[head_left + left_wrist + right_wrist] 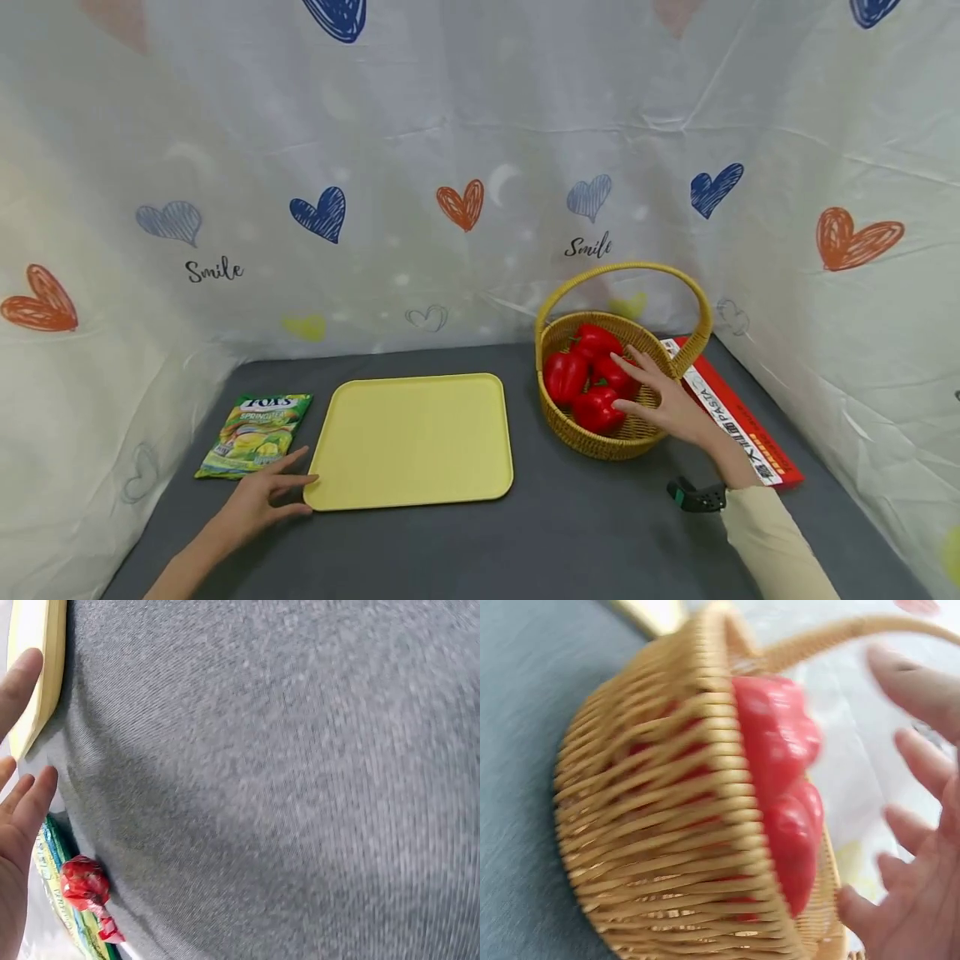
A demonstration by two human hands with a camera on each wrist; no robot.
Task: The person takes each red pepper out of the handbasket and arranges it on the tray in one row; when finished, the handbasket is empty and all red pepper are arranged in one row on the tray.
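My right hand point(663, 404) is over the right side of a wicker basket point(592, 443) with a tall arched handle, its fingers spread and holding nothing. Inside the basket lie several red bell peppers point(566, 377), and the fingertips overlap the right-hand ones in the head view. In the right wrist view the red peppers point(769, 742) rise above the woven rim. With fingers loosely extended, my left hand point(258, 500) is at the lower left corner of a pale yellow rectangular tray point(411, 442), fingertips right at its edge.
A green FOX'S candy bag point(258, 435) lies left of the tray. In the left wrist view a red-wrapped lollipop point(84, 885) shows by that bag. Behind the basket's right side lies a long red and white pasta box point(738, 417). Printed cloth walls enclose the grey table point(465, 554).
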